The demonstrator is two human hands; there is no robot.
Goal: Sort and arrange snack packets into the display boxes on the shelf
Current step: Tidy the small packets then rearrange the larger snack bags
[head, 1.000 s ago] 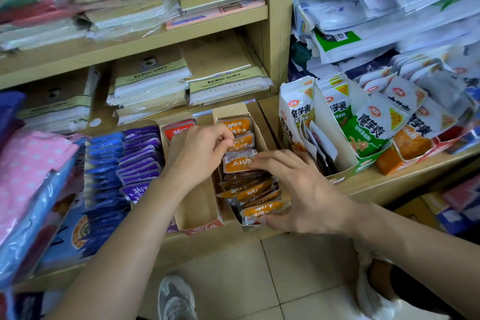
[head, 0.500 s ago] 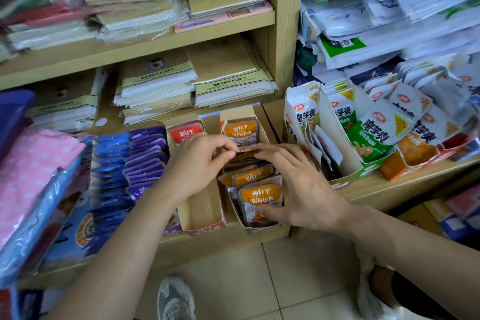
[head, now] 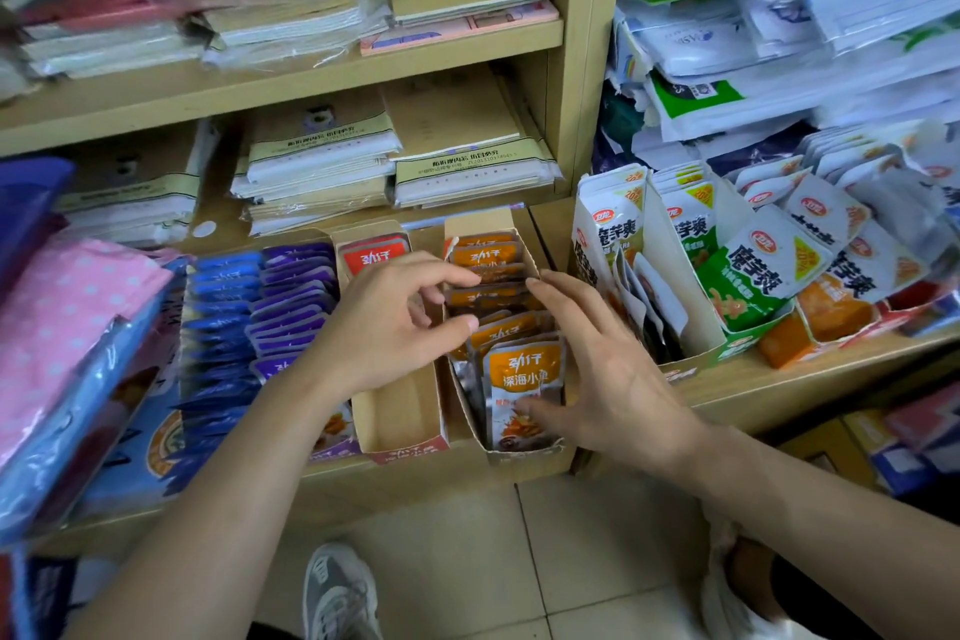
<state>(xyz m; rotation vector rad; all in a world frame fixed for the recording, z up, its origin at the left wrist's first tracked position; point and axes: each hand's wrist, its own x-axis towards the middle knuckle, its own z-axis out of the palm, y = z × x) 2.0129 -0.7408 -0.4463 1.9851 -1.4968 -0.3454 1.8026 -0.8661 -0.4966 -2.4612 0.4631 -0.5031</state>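
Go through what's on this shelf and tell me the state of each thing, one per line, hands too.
Orange packet box: nearly full, packets standing in a row.
Front orange packet: upright, facing out.
Red packet box: mostly bare, red packets only at the back.
Purple packets: packed in a row.
Green and white box: full, packets leaning.
Left hand: fingers on the orange row, no closed grip.
Right hand: open, thumb on the front packet.

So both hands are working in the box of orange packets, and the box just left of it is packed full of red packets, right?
Not quite. Both hands, left and right, are at the orange packets' box, but the head view shows the neighbouring box mostly empty: only a few red packets stand at its back end.
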